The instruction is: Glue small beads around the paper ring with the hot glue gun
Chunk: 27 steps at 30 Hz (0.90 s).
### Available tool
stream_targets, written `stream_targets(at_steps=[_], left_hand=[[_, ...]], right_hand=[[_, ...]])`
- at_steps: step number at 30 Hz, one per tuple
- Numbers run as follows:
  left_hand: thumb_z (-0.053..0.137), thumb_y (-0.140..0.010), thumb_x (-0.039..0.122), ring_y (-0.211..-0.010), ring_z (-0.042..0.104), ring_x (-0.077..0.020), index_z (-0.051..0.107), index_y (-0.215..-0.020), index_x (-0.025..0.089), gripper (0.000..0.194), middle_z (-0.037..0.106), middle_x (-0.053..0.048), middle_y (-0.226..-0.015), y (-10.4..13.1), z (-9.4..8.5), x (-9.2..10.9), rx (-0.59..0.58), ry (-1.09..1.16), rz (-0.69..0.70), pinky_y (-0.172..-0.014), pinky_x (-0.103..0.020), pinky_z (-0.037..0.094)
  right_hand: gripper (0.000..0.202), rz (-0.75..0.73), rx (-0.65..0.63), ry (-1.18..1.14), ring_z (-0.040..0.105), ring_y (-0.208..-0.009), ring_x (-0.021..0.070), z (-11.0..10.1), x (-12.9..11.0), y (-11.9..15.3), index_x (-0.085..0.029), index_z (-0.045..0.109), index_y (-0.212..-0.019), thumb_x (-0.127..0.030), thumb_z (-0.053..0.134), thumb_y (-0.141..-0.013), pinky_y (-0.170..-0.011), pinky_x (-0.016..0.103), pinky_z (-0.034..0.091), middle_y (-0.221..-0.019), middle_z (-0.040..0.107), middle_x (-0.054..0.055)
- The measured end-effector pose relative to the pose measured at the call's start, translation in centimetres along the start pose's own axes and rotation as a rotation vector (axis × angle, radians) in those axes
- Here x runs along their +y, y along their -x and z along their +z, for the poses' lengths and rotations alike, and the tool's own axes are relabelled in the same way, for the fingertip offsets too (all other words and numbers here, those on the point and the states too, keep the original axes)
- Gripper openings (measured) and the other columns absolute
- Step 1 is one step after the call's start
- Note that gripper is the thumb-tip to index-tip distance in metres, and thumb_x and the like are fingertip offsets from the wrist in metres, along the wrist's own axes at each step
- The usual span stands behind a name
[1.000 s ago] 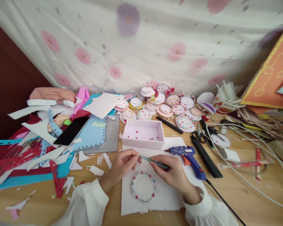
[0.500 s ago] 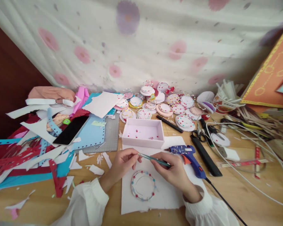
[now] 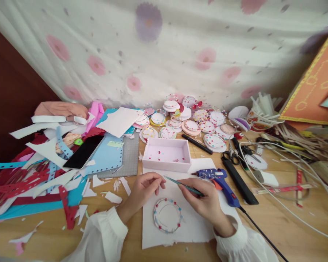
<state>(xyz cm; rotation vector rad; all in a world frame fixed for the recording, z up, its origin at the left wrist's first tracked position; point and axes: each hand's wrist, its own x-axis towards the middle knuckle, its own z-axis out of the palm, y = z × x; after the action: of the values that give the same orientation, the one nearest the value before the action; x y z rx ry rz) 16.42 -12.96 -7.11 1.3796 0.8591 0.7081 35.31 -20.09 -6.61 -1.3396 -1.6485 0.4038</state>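
My right hand [image 3: 200,198] grips teal tweezers [image 3: 184,185], their thin tips pointing left. The prongs look nearly together; anything between the tips is too small to tell. Just left of the tips is my left hand [image 3: 147,187], thumb and forefinger pinched together, and what they hold, if anything, does not show. Below both hands a white paper disc ringed by a beaded wire [image 3: 154,215] with red and blue beads lies on a white sheet [image 3: 192,233]. Behind them stands a pale pink box [image 3: 166,166] with a few small red pieces inside.
To the right lie a blue glue gun [image 3: 220,182] with its black cord, a black folding fan-like stick [image 3: 240,182], scissors [image 3: 231,156] and a looping white cable [image 3: 287,214]. Decorated paper discs [image 3: 214,142] crowd the back. Paper scraps [image 3: 47,182] and a phone [image 3: 84,152] fill the left.
The tweezers have drawn slightly right, away from my left fingertips, and their prongs look closer together. My left hand stays nearly in place; the view has shifted a little.
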Motion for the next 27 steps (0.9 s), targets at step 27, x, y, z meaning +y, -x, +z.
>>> stream_targets(at_steps=[27], left_hand=[[0.049, -0.077, 0.031, -0.054, 0.032, -0.0114, 0.043, -0.053, 0.018, 0.028, 0.035, 0.004, -0.054, -0.2, -0.7, -0.1, 0.159, 0.023, -0.072, -0.051, -0.023, 0.026]], right_hand=[[0.023, 0.085, 0.244, 0.514, 0.056, -0.075, 0.0199, -1.9, -0.4, 2.9, -0.016, 0.056, -0.108, -0.028, 0.05, -0.09, -0.069, 0.032, 0.047, -0.086, 0.058, 0.008]])
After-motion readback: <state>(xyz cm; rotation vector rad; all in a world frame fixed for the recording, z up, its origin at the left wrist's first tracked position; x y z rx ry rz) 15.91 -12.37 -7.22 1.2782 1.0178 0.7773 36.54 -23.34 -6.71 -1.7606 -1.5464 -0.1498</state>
